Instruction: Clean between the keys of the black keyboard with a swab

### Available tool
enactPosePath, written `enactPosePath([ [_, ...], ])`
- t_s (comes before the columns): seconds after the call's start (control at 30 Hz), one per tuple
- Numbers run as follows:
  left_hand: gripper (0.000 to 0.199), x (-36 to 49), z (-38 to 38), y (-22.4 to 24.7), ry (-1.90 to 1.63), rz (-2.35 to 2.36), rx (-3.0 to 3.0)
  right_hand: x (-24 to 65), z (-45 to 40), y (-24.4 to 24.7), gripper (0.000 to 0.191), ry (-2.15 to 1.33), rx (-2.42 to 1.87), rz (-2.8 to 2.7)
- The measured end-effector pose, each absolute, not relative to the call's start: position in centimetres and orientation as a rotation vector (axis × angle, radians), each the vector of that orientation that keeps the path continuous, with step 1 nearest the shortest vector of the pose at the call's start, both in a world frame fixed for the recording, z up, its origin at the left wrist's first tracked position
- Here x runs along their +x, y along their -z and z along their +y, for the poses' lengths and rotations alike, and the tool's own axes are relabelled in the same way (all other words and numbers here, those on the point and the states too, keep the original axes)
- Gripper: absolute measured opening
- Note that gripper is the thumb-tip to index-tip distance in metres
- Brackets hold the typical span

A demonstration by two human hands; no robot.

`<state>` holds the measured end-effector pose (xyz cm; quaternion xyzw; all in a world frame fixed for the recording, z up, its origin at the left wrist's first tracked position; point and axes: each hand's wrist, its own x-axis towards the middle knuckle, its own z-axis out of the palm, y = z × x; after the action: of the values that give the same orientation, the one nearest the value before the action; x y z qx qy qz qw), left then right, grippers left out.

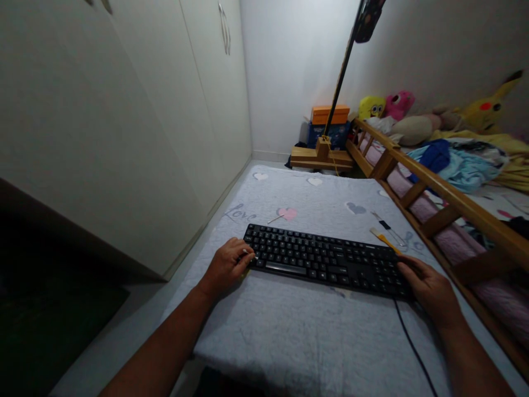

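Observation:
A black keyboard point(318, 256) lies across the cloth-covered table, its cable point(409, 339) running off toward the lower right. At its left end, my left hand point(229, 262) is closed in a pinch on a cotton swab point(249, 253), the white tip over the keys. Something small and yellow shows beneath that hand, too little of it to name. My right hand point(430, 286) grips the keyboard's right end, thumb on top and fingers mostly hidden. Behind the keyboard lie another cotton swab point(275, 219), a yellow-handled brush point(385, 240) and a thin metal tool with a black band point(385, 225).
A wooden bed rail point(438, 193) borders the table on the right, with bedding and plush toys point(399, 105) beyond. White wardrobe doors point(165, 127) stand at the left. Past the table's far edge, a dark pole point(343, 69) rises from a wooden base point(306, 157) near an orange box point(329, 114).

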<state>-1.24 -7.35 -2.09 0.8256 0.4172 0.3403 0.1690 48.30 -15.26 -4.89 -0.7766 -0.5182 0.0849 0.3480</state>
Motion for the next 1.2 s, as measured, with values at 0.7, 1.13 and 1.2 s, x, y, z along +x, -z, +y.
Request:
enactPosePath([
  [0.7,0.023,-0.5,-7.2,2.0,-0.934,1.163,2.342,48.6,-15.3,5.0,0.053,-0.225,-2.014,-1.365],
  [1.13,0.022,-0.3,-7.2,2.1,-0.948,1.12,2.335,48.4,-15.3,4.9,0.053,-0.211,-2.019,-1.363],
  [1.2,0.021,-0.2,-7.2,2.2,-0.948,1.117,2.344,48.4,-15.3,4.8,0.052,-0.204,-2.018,-1.363],
])
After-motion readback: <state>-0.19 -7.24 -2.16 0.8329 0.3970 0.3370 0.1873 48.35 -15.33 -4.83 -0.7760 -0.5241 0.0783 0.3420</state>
